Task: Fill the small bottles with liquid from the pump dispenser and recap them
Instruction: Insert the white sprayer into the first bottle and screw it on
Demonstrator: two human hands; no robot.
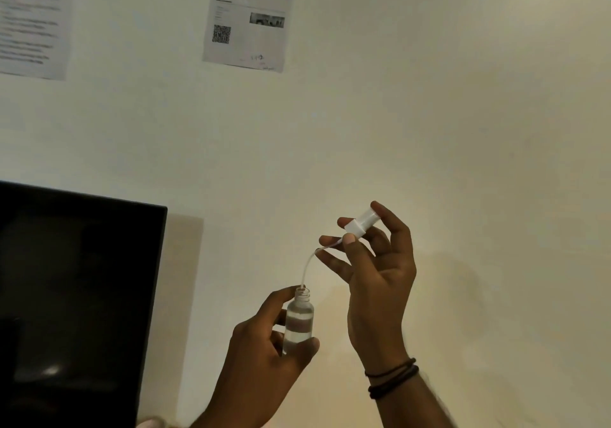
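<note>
Black monitor (79, 298) at far left against the wall (463, 130), two printed sheets taped above it, one at the left edge (33, 21), one with a QR code (248, 14)

Left hand (264, 345): fingers and thumb wrapped around the small clear bottle (298, 320), held up in front of the wall, low centre of view. Bottle is uncapped, roughly upright, long axis near vertical with a slight lean, neck pointing up. Liquid visible inside, partly filled; exact level hard to read against the fingers

Right hand (373, 262): just right of and above the bottle, pinching the white spray cap (360, 221) between thumb and fingertips. Cap axis is tilted, clear overcap end up-right, thin dip tube (309, 267) curving down-left with its tip at the bottle mouth; whether it is inside the neck cannot be told. Dark bands (391, 378) on that wrist

Step reads as recapping. To do it well: hold the bottle steady and vertical, bring the cap axis in line with the neck so the tube feeds straight down without buckling, seat the collar square, then twist; a skewed start would likely cross-thread or spill

Pump dispenser not in view
</note>
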